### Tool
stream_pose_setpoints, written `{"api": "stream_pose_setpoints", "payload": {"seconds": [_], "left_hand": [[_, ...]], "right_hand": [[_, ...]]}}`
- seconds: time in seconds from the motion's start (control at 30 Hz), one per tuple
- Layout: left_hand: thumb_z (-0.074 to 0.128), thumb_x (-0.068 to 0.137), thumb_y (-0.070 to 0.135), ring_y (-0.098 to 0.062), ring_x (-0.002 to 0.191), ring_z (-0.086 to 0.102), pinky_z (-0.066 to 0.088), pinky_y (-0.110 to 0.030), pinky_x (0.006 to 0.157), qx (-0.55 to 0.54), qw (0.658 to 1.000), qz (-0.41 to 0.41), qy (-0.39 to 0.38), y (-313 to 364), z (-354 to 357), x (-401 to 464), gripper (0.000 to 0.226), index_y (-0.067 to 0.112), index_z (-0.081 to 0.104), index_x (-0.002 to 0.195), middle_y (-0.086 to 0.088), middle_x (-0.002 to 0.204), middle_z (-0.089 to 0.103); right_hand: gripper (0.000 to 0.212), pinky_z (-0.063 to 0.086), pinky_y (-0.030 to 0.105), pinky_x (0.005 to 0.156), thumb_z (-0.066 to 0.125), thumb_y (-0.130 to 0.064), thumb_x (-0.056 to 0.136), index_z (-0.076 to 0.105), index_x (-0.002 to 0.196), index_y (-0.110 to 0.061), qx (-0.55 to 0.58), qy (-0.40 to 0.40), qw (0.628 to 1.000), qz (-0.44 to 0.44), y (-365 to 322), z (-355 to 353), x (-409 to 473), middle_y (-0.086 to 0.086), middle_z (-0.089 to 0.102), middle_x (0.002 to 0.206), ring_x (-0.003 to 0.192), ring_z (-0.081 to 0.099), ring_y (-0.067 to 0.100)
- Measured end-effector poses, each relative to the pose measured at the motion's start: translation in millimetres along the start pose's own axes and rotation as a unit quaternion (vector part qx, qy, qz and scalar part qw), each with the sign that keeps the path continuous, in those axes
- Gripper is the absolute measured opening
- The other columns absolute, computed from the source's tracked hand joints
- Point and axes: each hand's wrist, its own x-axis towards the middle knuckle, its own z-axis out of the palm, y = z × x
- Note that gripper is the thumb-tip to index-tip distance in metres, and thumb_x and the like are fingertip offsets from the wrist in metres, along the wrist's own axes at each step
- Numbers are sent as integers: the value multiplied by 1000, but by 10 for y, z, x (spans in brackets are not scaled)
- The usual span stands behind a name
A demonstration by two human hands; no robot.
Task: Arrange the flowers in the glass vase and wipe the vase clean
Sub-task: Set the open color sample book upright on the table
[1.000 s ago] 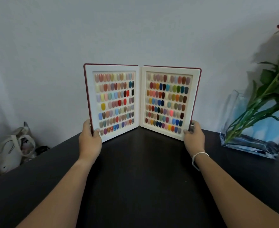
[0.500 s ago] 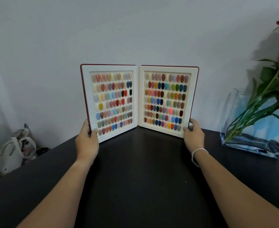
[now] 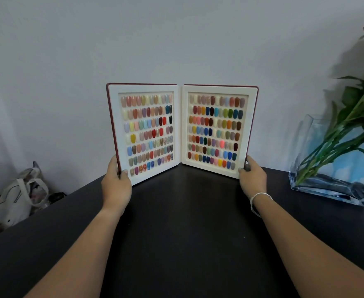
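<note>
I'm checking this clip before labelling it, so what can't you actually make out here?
Head view only:
- Flowers: blooms cut off by the right edge.
- Glass vase: right side cut off; smudges not discernible.
- Left hand, right hand: fingers hidden behind the nail colour display book.
- Tote bag: contents too dim.

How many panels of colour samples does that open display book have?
2: the left panel, gripped at its lower outer corner by the left hand, and the right panel, gripped by the right hand. Both stand upright on the dark table.
</note>
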Motion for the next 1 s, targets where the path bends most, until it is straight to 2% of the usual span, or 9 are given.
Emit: {"api": "stream_pose_setpoints", "payload": {"seconds": [0.13, 0.3, 0.37, 0.7, 1.0], "left_hand": [[44, 92, 7, -22, 116, 52, 50, -38, 80, -1, 1000, -6, 7, 6, 3, -7, 47, 33, 38, 130, -3, 132, 51], [46, 91, 6, -15, 100, 52, 48, -21, 61, -18, 999, -17, 28, -14, 8, 10, 48, 34, 37, 128, -4, 125, 53], [47, 91, 6, -14, 99, 52, 47, -18, 58, -19, 999, -15, 30, -24, 7, 14, 47, 34, 38, 127, -4, 123, 53], [45, 91, 5, -13, 97, 52, 46, -13, 53, -24, 998, -9, 54, -30, 1, 15, 45, 32, 38, 127, -2, 124, 53], [44, 92, 5, -13, 97, 53, 46, -14, 54, -27, 998, -8, 54, -25, -2, 15, 46, 33, 38, 127, 7, 110, 49]], "right_hand": [[47, 46, 41, 94, 48, -4, 90, 41, 134, -21, -4, 2, 1000, -1, -5, 3, -6, 7, 53, 132, 120, 50, 24], [46, 46, 39, 95, 48, -5, 90, 41, 133, -19, -13, 4, 1000, 0, -14, -1, -8, 8, 52, 132, 120, 50, 24], [44, 46, 39, 95, 48, -5, 90, 43, 132, -19, -17, 3, 1000, 3, -15, -3, -6, 8, 52, 132, 120, 50, 25], [43, 45, 40, 95, 48, -6, 91, 43, 132, -18, -11, 2, 1000, 11, -6, -13, 3, 8, 52, 133, 121, 50, 25], [44, 46, 39, 95, 48, -6, 91, 42, 133, -18, -6, 4, 1000, 10, -7, -12, 2, 8, 52, 133, 121, 50, 24]]}}
